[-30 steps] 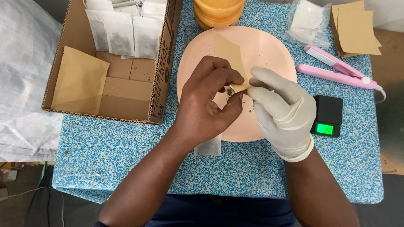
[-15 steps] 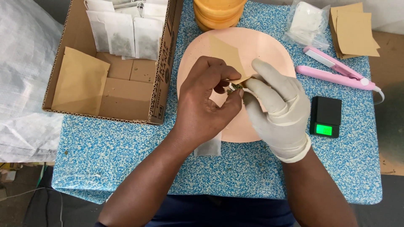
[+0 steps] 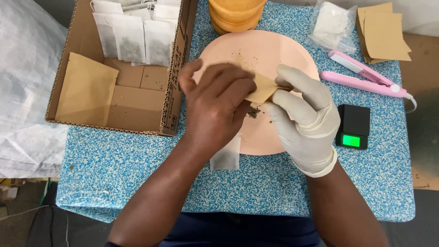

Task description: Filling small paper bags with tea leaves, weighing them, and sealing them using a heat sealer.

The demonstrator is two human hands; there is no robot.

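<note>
My bare left hand (image 3: 217, 107) and my white-gloved right hand (image 3: 304, 119) meet over a pink round plate (image 3: 260, 50). Both pinch a small tan paper envelope (image 3: 263, 88) between their fingertips. A little heap of dried green herb (image 3: 253, 111) lies on the plate just below the envelope. A white tea-bag-like sachet (image 3: 226, 155) pokes out from under my left palm at the plate's near edge.
A cardboard box (image 3: 176, 68) at left holds white filled sachets (image 3: 132, 39) and a tan envelope (image 3: 84, 89). An orange jar (image 3: 235, 13) stands behind the plate. Right of the plate: pink heat sealer (image 3: 366, 77), black pocket scale (image 3: 353, 126), clear bag (image 3: 331, 25), tan envelope stack (image 3: 384, 32).
My hands have shifted slightly toward me over the plate. The tan envelope now shows between the fingertips, and the herb heap lies exposed beneath.
</note>
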